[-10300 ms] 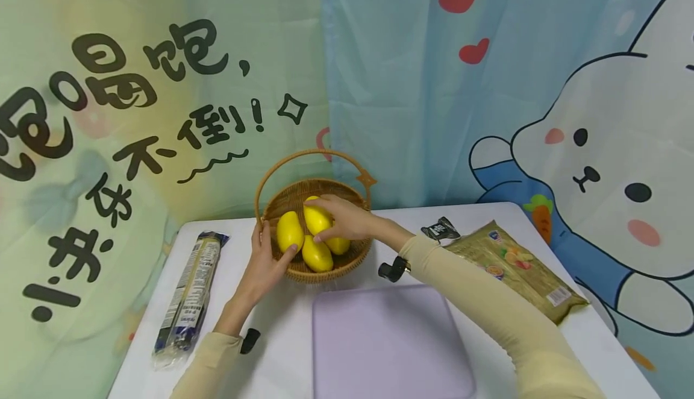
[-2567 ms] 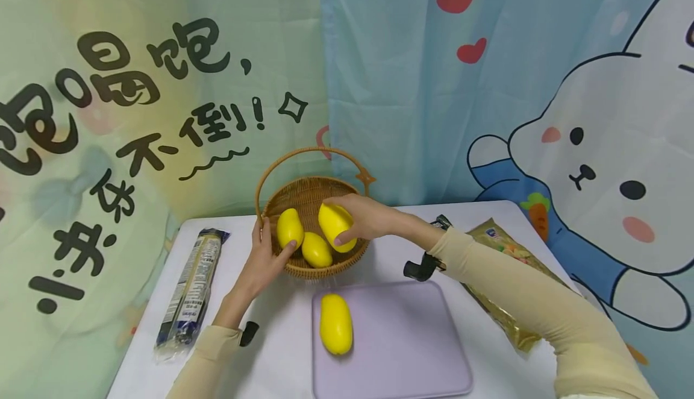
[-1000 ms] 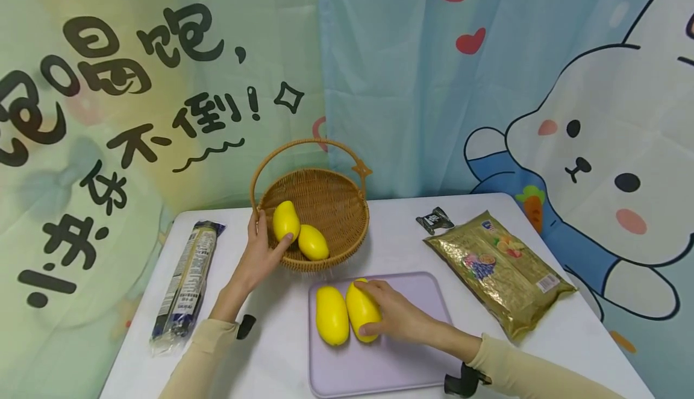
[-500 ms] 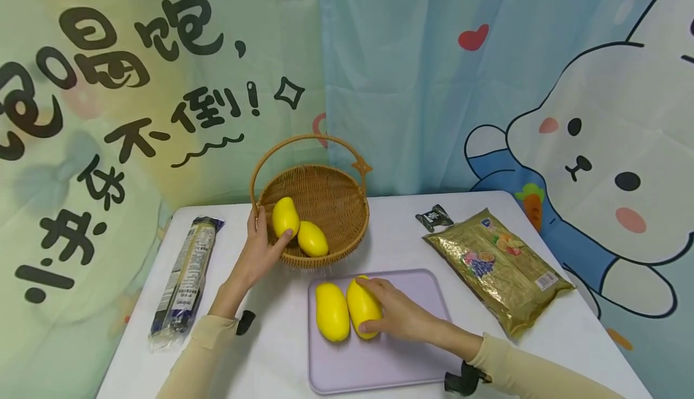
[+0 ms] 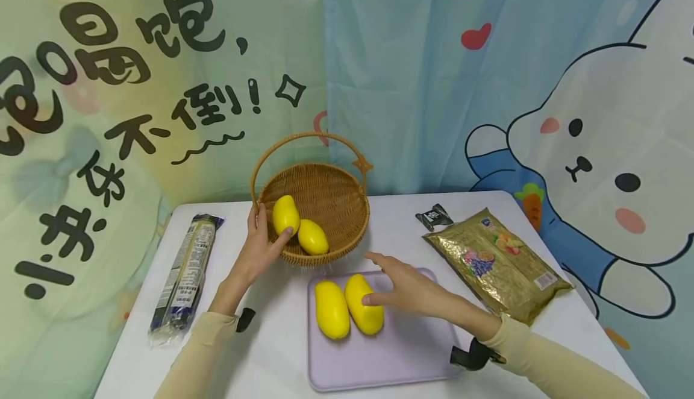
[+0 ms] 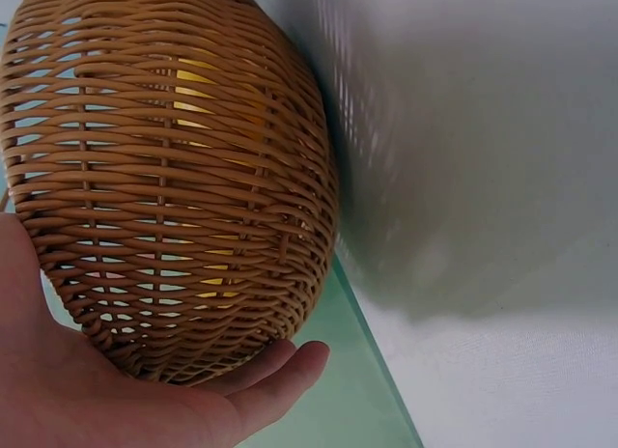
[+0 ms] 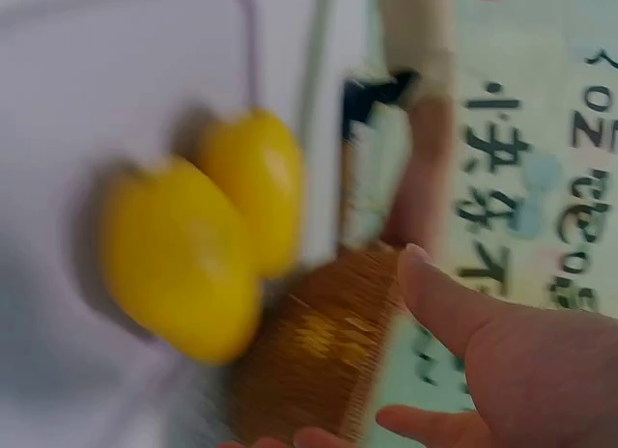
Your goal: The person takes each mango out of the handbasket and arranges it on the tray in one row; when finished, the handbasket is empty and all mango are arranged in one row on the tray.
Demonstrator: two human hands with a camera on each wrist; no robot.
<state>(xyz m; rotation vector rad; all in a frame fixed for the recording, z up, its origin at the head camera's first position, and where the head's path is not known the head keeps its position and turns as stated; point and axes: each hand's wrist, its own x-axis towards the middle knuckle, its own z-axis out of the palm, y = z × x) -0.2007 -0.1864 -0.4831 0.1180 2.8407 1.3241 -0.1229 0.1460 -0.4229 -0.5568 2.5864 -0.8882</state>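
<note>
My left hand (image 5: 259,254) grips the left rim of a wicker basket (image 5: 338,206), its thumb over the edge. In the left wrist view the left hand (image 6: 116,395) curves around the woven side (image 6: 164,187). Inside the basket lie two yellow mangoes, one upright at the left (image 5: 285,214) and another mango (image 5: 312,237) beside it. Two more mangoes, a left one (image 5: 332,311) and a right one (image 5: 364,316), sit side by side on a lilac tray (image 5: 401,357). My right hand (image 5: 416,290) hovers above the tray with fingers spread, holding nothing; the right wrist view is blurred.
A long plastic-wrapped pack (image 5: 187,278) lies at the table's left. To the right are a gold bag (image 5: 499,266) with fruit pictures and a small black packet (image 5: 434,217). A printed curtain (image 5: 390,116) hangs behind the white table (image 5: 276,339).
Two mangoes have gone from the basket to the tray, carried by my right hand. It has just released the second and lifted away rightward. My left hand stays on the basket.
</note>
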